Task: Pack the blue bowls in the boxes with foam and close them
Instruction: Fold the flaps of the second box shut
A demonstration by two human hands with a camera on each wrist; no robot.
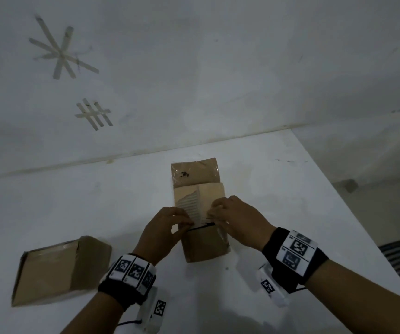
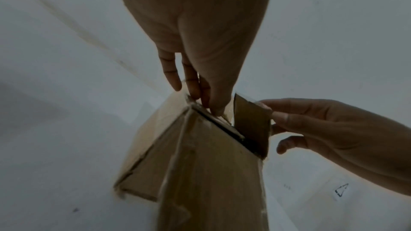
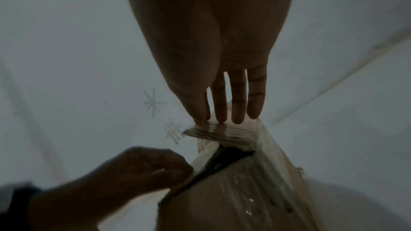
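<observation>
You are closing the middle box [image 1: 202,227]: your left hand [image 1: 164,227] pinches the left flap edge, your right hand [image 1: 237,219] holds the small side flap. No bowl or foam shows (presumably inside). Next, I judge, tuck both flaps down flush. A second box [image 1: 61,268] lies well left on the white table [image 1: 278,189], against a white wall [image 1: 218,68] with tape marks [image 1: 61,51].

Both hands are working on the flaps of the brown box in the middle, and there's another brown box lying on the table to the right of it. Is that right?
Not quite. The other box lies to the left of the middle box, near the left hand, as the head view shows. The rest is right: both the left hand and the right hand are at the middle box's flaps.
</observation>
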